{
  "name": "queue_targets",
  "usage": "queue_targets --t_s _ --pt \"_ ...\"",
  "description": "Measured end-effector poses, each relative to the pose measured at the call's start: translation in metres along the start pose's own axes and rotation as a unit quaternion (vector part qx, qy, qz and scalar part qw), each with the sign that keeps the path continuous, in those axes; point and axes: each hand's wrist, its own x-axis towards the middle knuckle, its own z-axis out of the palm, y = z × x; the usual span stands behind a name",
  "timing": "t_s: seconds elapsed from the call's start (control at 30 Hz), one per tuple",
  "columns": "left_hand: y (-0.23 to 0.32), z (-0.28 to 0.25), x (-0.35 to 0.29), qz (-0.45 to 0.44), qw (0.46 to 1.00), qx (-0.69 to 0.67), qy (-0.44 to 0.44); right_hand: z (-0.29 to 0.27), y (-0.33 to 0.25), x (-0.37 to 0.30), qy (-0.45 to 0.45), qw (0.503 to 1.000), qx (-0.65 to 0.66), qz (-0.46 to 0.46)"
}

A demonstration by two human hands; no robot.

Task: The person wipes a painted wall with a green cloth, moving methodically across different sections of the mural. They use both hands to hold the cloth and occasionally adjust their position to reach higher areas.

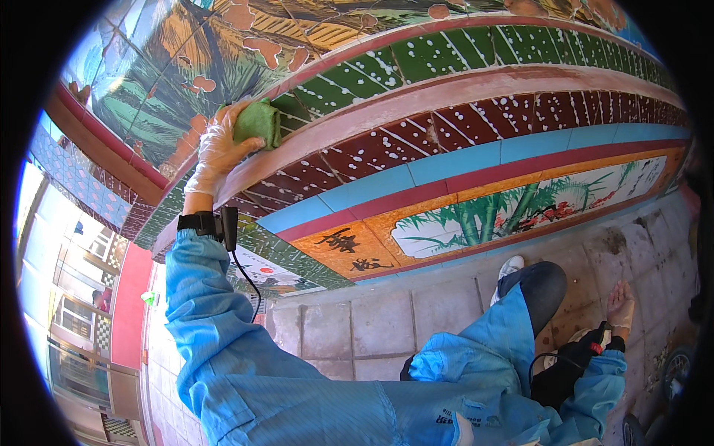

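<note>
My left hand (218, 149), in a thin clear glove, is raised and presses a folded green cloth (258, 123) against a pink ledge (446, 93) of a painted tile wall. The cloth sits where the pink band meets the green speckled tiles (461, 52). My right hand (619, 303), also gloved, hangs low at my side near my knee with fingers apart and nothing in it. Both arms wear blue sleeves, each with a black wrist device.
The wall carries bands of dark red tiles (476, 123), light blue tiles (476, 160) and a bamboo panel (513, 212). Grey paving slabs (372, 327) lie below. My white shoe (508, 271) rests near the wall. A building front (82, 297) stands at the left.
</note>
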Motion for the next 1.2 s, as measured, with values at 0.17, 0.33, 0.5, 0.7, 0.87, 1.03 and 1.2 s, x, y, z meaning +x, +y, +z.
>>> queue_targets --t_s 0.17,0.33,0.5,0.7,0.87,1.03,1.2 --pt "-0.006 0.003 -0.002 -0.01 1.0 -0.003 0.003 -0.008 0.003 0.009 -0.026 0.999 -0.019 -0.024" --pt "-0.009 0.005 -0.003 0.0 1.0 -0.005 0.013 -0.006 0.002 0.008 -0.017 1.0 -0.005 -0.021" --pt "-0.008 0.005 -0.003 -0.001 1.0 -0.002 0.015 -0.002 0.0 0.0 -0.003 1.0 -0.013 -0.017" --pt "-0.009 0.006 -0.004 0.005 0.999 0.048 0.017 -0.017 0.007 0.014 -0.02 0.998 -0.03 -0.051" --pt "-0.003 0.007 -0.008 -0.002 0.996 0.083 0.016 -0.028 0.018 0.029 -0.085 0.995 -0.008 -0.047" --pt "0.01 0.005 -0.005 -0.046 0.992 0.112 -0.028 -0.004 0.025 0.008 -0.075 0.995 0.057 -0.039" --pt "0.027 0.007 0.002 -0.009 0.992 0.123 -0.028 0.019 0.032 0.019 -0.145 0.989 0.029 0.016"
